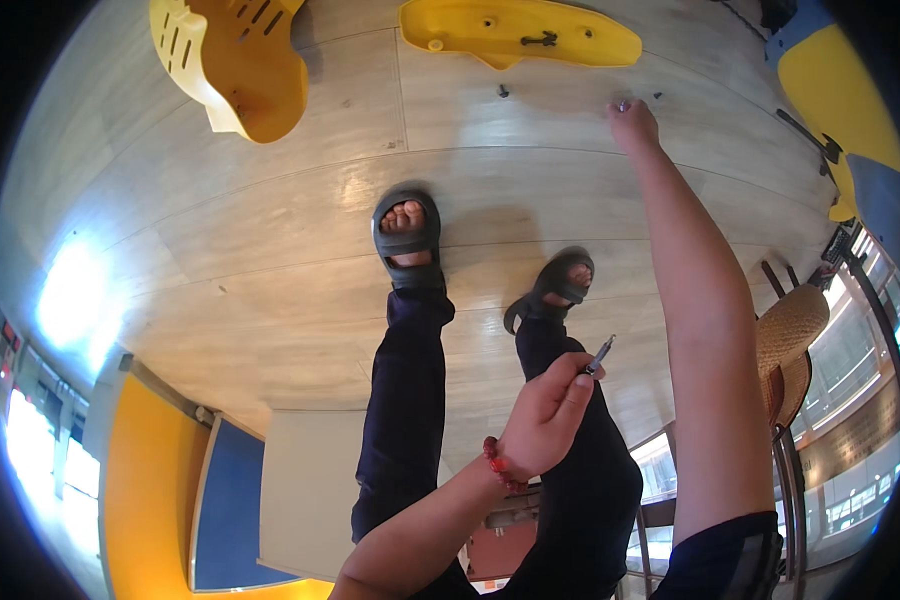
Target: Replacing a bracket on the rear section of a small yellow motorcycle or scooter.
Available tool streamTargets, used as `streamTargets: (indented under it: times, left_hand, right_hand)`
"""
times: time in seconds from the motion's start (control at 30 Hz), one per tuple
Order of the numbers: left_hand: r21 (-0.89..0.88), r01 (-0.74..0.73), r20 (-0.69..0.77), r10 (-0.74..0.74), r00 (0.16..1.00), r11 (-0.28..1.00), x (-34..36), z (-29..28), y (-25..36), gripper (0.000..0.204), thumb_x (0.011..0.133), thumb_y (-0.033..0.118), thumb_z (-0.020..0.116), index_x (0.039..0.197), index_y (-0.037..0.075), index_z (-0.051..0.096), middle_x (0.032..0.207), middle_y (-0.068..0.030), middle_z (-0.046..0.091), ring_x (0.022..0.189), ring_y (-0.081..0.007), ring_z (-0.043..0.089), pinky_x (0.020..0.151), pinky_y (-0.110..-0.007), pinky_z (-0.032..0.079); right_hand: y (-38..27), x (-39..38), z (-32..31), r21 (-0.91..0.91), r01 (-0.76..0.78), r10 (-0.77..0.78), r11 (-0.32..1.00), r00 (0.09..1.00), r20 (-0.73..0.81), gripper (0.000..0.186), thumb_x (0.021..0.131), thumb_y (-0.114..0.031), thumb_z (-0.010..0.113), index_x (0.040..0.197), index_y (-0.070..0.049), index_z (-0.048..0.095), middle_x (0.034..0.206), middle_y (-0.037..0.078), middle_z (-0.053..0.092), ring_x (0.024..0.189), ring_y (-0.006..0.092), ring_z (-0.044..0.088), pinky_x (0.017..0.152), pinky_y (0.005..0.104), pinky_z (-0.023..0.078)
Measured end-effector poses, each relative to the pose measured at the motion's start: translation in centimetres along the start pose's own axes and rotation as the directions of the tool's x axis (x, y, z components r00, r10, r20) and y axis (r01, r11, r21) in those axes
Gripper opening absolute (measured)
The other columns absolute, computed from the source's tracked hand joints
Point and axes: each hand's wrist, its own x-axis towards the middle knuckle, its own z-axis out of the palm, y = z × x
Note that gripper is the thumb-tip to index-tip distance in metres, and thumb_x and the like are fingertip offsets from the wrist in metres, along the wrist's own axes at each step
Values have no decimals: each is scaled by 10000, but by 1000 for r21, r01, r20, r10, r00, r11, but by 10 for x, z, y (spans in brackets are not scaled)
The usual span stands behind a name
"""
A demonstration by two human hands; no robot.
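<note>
My left hand (555,405), wearing a red bead bracelet, is closed round a small silver-and-dark tool (600,354) with a thin metal tip, held over my right leg. My right arm stretches toward the floor, where my right hand (632,125) has its fingers closed on a small silvery piece, too small to name. Small dark fasteners (503,91) lie on the floor near it. Above them is a long yellow plastic panel (470,30) with dark fittings on it.
A curved, slotted yellow shell (265,80) is at top left, a yellow-and-blue object (840,90) at top right. My sandalled feet (405,235) rest on the wooden floor (220,220). A wicker seat (792,335) stands at right, yellow and blue panels (155,470) at lower left.
</note>
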Motion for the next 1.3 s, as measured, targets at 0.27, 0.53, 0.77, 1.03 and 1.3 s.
streamTargets:
  times: [0.27,0.53,0.77,1.03,1.3]
  left_hand:
    - [50,-11,-22,12,1000,999,-4,-3,3,207,947,178,379,1033,28,493,652,42,409,549,-27,398,527,-182,353]
    - [90,11,-2,-11,1000,996,-3,10,-7,202,941,165,371,1024,32,498,639,45,405,534,-28,403,512,-185,356]
    - [16,-2,-123,4,992,1000,0,-9,-47,219,944,209,357,984,47,498,611,38,396,481,-38,382,467,-200,395]
    - [170,150,-5,-151,989,974,-72,16,-50,238,907,260,382,928,66,518,556,23,404,464,-79,406,447,-251,410]
    - [327,-53,58,35,998,943,-213,77,48,184,903,203,438,986,51,501,623,20,422,510,-65,423,513,-239,454]
  right_hand:
    - [15,-4,30,-31,-100,98,994,993,-59,418,752,-183,613,1087,8,451,1047,223,585,999,357,564,826,416,466]
    - [65,-92,18,188,64,-61,980,998,-26,403,717,-176,536,1109,-105,482,841,155,620,799,323,606,711,411,470]
    - [119,-314,24,294,-201,74,935,917,392,287,735,-158,533,1011,-93,572,852,189,618,843,345,600,738,401,469]
    - [161,-472,-116,598,-439,138,671,866,481,395,657,10,448,1050,9,479,564,89,502,483,188,550,450,293,446]
    - [131,-548,-241,814,-271,-202,514,884,422,383,733,4,503,1103,3,406,720,101,538,594,173,577,553,277,493]
